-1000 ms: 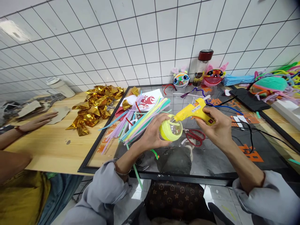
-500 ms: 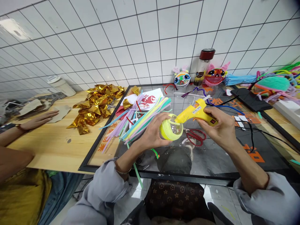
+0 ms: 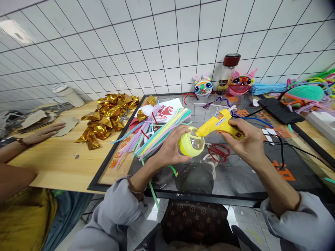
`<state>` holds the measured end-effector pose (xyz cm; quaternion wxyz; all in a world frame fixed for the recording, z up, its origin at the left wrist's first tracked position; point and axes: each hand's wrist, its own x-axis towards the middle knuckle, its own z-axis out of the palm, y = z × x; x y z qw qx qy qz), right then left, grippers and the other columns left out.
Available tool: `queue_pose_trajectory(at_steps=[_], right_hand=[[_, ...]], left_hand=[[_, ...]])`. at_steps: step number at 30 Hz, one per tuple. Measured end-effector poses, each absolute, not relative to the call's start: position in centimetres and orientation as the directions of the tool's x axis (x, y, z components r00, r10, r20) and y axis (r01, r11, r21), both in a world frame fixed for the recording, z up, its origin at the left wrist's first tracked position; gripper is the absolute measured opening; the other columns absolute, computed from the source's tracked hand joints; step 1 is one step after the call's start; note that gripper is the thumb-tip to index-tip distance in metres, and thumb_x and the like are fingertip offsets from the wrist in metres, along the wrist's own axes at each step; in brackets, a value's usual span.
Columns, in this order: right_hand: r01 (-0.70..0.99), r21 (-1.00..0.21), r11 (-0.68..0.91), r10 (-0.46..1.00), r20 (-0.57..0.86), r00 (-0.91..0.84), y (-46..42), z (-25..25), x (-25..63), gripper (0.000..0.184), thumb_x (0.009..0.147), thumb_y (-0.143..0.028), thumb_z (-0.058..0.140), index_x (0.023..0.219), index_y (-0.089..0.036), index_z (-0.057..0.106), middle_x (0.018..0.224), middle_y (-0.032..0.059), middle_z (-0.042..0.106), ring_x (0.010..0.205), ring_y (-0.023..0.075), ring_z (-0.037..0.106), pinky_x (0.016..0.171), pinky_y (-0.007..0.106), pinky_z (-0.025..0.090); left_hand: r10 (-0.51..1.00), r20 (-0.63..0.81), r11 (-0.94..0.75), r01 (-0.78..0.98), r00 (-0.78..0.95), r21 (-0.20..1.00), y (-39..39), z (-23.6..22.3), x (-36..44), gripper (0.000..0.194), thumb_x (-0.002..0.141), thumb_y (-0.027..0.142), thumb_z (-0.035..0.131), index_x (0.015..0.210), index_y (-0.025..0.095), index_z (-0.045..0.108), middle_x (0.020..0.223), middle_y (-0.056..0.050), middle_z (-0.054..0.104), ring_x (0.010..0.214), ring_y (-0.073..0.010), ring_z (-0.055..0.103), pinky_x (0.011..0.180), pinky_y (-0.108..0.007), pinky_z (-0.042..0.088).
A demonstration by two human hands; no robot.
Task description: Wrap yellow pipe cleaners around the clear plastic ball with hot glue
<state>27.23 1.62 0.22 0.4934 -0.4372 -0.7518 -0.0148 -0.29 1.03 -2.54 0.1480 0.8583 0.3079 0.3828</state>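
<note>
My left hand (image 3: 174,146) is closed around a clear ball wrapped in yellow pipe cleaners (image 3: 188,148), its open side turned to the right. In my right hand (image 3: 247,139) is a yellow hot glue gun (image 3: 217,126), held by its handle. The gun's nozzle is at the rim of the ball, and whether it touches cannot be made out. A bundle of pastel pipe cleaners (image 3: 163,134) lies behind my left hand. Red-handled scissors (image 3: 219,153) rest on the glass tabletop between my hands.
Gold foil pieces (image 3: 110,116) lie to the left, near another person's hand (image 3: 45,134). Two decorated balls (image 3: 203,88) and a lidded bottle (image 3: 227,76) stand by the wall. A black phone (image 3: 281,111) and cables lie right.
My right hand and the glue gun have shifted very slightly to the right. The left hand holds the ball in the same place.
</note>
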Motion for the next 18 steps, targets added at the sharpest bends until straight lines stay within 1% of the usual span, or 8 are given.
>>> queue_pose_trajectory(at_steps=[6,12,14,15,18], right_hand=[[0.690,-0.406,0.600,0.626,0.774,-0.089,1.8,-0.5,27.2,0.020,0.084,-0.040,0.071,0.095,-0.023,0.067,0.085,0.0055,0.073,0.071,0.0227,0.067,0.064,0.035,0.053],[0.710,-0.435,0.554,0.654,0.755,-0.049,1.9,-0.8,27.0,0.022,0.082,-0.039,0.071,0.097,-0.023,0.068,0.087,0.0064,0.074,0.073,0.0238,0.068,0.067,0.037,0.055],[0.696,-0.482,0.532,0.683,0.731,-0.016,2.0,-0.9,26.9,0.024,0.079,-0.039,0.073,0.095,-0.023,0.068,0.087,0.0060,0.074,0.074,0.0238,0.068,0.067,0.037,0.056],[0.681,-0.524,0.511,0.707,0.707,0.014,2.2,-1.0,26.9,0.026,0.077,-0.040,0.075,0.094,-0.022,0.068,0.086,0.0055,0.074,0.074,0.0236,0.068,0.067,0.037,0.056],[0.595,-0.688,0.415,0.805,0.583,0.112,3.3,-1.5,27.6,0.031,0.073,-0.040,0.076,0.095,-0.020,0.069,0.082,0.0038,0.073,0.070,0.0218,0.066,0.063,0.034,0.054]], left_hand=[[0.651,0.558,-0.759,0.416,0.515,0.501,0.9,-2.5,-0.2,0.085,0.065,0.029,0.087,0.137,0.023,0.043,0.145,-0.019,0.051,0.138,-0.0371,0.051,0.116,-0.058,0.043],[0.639,0.571,-0.769,0.400,0.515,0.499,1.0,-2.7,-0.2,0.087,0.066,0.030,0.087,0.140,0.025,0.041,0.146,-0.017,0.051,0.138,-0.0374,0.051,0.115,-0.059,0.043],[0.635,0.575,-0.772,0.402,0.516,0.492,1.1,-2.7,-0.2,0.087,0.066,0.031,0.087,0.139,0.025,0.041,0.145,-0.017,0.051,0.137,-0.0371,0.051,0.115,-0.059,0.043],[0.633,0.578,-0.774,0.403,0.515,0.488,1.1,-2.7,-0.2,0.087,0.066,0.031,0.087,0.139,0.025,0.041,0.145,-0.018,0.051,0.137,-0.0371,0.051,0.114,-0.059,0.044],[0.629,0.583,-0.777,0.404,0.515,0.482,1.1,-2.7,-0.2,0.088,0.065,0.029,0.087,0.139,0.024,0.040,0.144,-0.018,0.051,0.137,-0.0369,0.051,0.114,-0.059,0.043]])
